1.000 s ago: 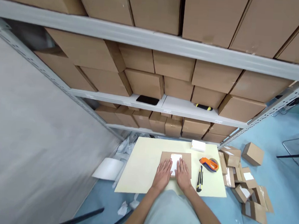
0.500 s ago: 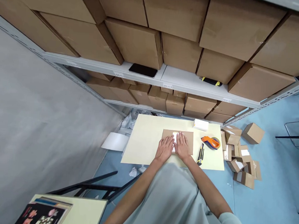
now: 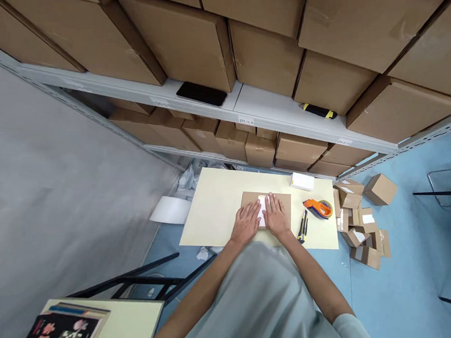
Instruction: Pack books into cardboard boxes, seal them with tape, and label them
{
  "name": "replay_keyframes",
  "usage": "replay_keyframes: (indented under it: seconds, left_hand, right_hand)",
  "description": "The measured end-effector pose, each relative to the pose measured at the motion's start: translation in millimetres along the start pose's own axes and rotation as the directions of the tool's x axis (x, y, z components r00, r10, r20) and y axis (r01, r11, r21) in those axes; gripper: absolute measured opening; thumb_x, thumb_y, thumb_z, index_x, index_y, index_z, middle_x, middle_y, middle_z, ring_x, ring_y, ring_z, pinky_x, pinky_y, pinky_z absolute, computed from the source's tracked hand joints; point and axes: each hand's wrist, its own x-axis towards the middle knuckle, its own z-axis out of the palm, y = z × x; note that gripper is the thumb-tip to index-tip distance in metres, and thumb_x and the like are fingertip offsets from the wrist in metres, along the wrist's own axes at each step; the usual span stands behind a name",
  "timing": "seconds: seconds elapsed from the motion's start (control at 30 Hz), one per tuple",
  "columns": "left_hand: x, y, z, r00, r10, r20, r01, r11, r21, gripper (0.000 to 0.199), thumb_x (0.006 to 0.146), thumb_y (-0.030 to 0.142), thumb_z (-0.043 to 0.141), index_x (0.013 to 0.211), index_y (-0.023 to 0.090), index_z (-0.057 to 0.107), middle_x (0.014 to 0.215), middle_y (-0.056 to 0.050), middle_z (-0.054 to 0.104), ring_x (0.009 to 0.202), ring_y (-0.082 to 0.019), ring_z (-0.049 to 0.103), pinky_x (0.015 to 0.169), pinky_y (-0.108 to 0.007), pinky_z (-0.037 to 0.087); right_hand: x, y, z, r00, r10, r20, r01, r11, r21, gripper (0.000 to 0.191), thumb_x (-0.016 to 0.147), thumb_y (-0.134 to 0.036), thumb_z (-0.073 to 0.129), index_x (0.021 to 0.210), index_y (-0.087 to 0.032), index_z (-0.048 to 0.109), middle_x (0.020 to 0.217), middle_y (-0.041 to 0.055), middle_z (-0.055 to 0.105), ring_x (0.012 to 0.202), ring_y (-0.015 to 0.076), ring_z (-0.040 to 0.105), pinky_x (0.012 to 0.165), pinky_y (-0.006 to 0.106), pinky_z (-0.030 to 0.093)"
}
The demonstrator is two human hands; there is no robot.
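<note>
A flat brown cardboard box [image 3: 286, 207] lies on the pale yellow table [image 3: 215, 204], with a white label [image 3: 262, 208] on its top. My left hand [image 3: 246, 222] rests flat over the label's left edge, fingers stretched out. On the label's right side lies my right hand [image 3: 275, 214], also flat with its fingers extended. Both palms press on the box and hide part of the label. To the right are an orange tape dispenser [image 3: 319, 208] and a black and yellow cutter [image 3: 303, 227]. Behind them sits a small white box [image 3: 302, 182].
Shelves [image 3: 214, 108] of cardboard boxes stand beyond the table, holding a black phone [image 3: 202, 94] and another cutter [image 3: 319, 111]. Small cartons [image 3: 366, 257] are piled on the floor at right. Books [image 3: 67, 326] lie on a side table at lower left.
The camera view has shifted slightly. Both hands remain flat on the label and box, with the left hand a little lower relative to the label.
</note>
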Motion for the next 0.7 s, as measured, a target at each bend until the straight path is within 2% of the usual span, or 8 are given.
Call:
replay_keyframes:
  seconds: [0.07, 0.13, 0.3, 0.43, 0.5, 0.57, 0.63, 0.7]
  left_hand:
    - [-0.6, -1.1, -1.0, 1.000, 0.000, 0.006, 0.000, 1.000, -0.009, 0.064, 0.115, 0.033, 0.036, 0.178, 0.025, 0.039, 0.179, -0.008, 0.045, 0.164, -0.034, 0.044, 0.134, -0.057, 0.028]
    - [-1.1, -1.1, -1.1, 1.000, -0.004, 0.007, 0.004, 1.000, -0.013, 0.065, 0.115, 0.032, 0.035, 0.179, 0.025, 0.036, 0.180, -0.008, 0.044, 0.163, -0.034, 0.044, 0.134, -0.058, 0.027]
    - [0.7, 3.3, -1.3, 1.000, -0.025, 0.006, 0.025, 0.999, -0.047, 0.066, 0.114, 0.032, 0.035, 0.180, 0.025, 0.034, 0.181, -0.009, 0.042, 0.166, -0.035, 0.041, 0.136, -0.058, 0.025]
    - [4.5, 4.9, -5.6, 0.998, -0.027, 0.059, 0.034, 0.993, -0.116, 0.066, 0.114, 0.035, 0.035, 0.179, 0.024, 0.036, 0.182, -0.010, 0.040, 0.167, -0.036, 0.039, 0.138, -0.061, 0.022]
    - [0.4, 0.7, -6.5, 0.996, -0.033, 0.085, 0.046, 0.986, -0.159, 0.065, 0.115, 0.040, 0.037, 0.178, 0.023, 0.040, 0.183, -0.012, 0.039, 0.170, -0.037, 0.034, 0.139, -0.064, 0.020]
    - [-11.3, -8.2, -4.9, 0.993, -0.094, 0.070, 0.106, 0.974, -0.200, 0.072, 0.114, 0.050, 0.043, 0.178, 0.019, 0.037, 0.185, -0.017, 0.033, 0.174, -0.039, 0.025, 0.140, -0.066, 0.015]
    - [-29.1, -20.0, -0.4, 0.970, -0.235, 0.058, 0.242, 0.934, -0.263, 0.095, 0.108, 0.066, 0.054, 0.180, 0.012, 0.025, 0.187, -0.024, 0.022, 0.176, -0.042, 0.017, 0.140, -0.067, 0.015]
    - [-47.6, -30.7, 6.3, 0.918, -0.382, 0.102, 0.392, 0.846, -0.361, 0.121, 0.096, 0.077, 0.069, 0.181, 0.010, 0.015, 0.187, -0.028, 0.019, 0.175, -0.043, 0.019, 0.139, -0.065, 0.022]
  right_hand:
    - [8.6, -3.5, -1.6, 1.000, 0.009, 0.002, -0.009, 1.000, 0.004, 0.066, 0.119, -0.035, 0.029, 0.180, -0.008, 0.027, 0.188, 0.0153, 0.016, 0.177, 0.0324, 0.018, 0.142, 0.055, 0.020]
    - [3.5, -4.8, -0.5, 0.999, -0.030, 0.013, 0.030, 1.000, 0.005, 0.065, 0.119, -0.034, 0.029, 0.180, -0.011, 0.028, 0.188, 0.0124, 0.019, 0.177, 0.0315, 0.017, 0.143, 0.053, 0.020]
    - [-41.9, -0.6, 2.2, 0.984, -0.166, 0.058, 0.166, 0.986, -0.004, 0.067, 0.119, -0.037, 0.033, 0.181, -0.014, 0.025, 0.187, 0.0100, 0.025, 0.176, 0.0274, 0.021, 0.142, 0.050, 0.023]
    - [-59.5, 5.7, -8.6, 0.977, -0.183, 0.112, 0.183, 0.983, 0.011, 0.069, 0.119, -0.043, 0.037, 0.181, -0.014, 0.026, 0.188, 0.0113, 0.020, 0.177, 0.0289, 0.020, 0.143, 0.051, 0.020]
    - [-62.4, 15.1, -14.9, 0.984, -0.132, 0.123, 0.131, 0.991, 0.023, 0.070, 0.119, -0.045, 0.039, 0.182, -0.018, 0.025, 0.189, 0.0109, 0.017, 0.177, 0.0303, 0.018, 0.143, 0.054, 0.018]
    - [-69.2, 31.2, -18.6, 0.994, -0.017, 0.110, 0.013, 0.999, 0.033, 0.075, 0.118, -0.049, 0.041, 0.183, -0.017, 0.020, 0.190, 0.0136, 0.014, 0.178, 0.0328, 0.015, 0.143, 0.057, 0.017]
    - [-82.9, 51.7, -18.5, 0.987, 0.139, 0.083, -0.146, 0.986, 0.086, 0.092, 0.115, -0.059, 0.045, 0.183, -0.010, 0.008, 0.189, 0.0203, 0.011, 0.178, 0.0350, 0.013, 0.142, 0.057, 0.021]
    - [-100.5, 70.8, -15.1, 0.959, 0.268, 0.092, -0.282, 0.933, 0.223, 0.114, 0.108, -0.071, 0.056, 0.182, -0.005, -0.001, 0.187, 0.0271, 0.016, 0.176, 0.0361, 0.020, 0.139, 0.056, 0.030]
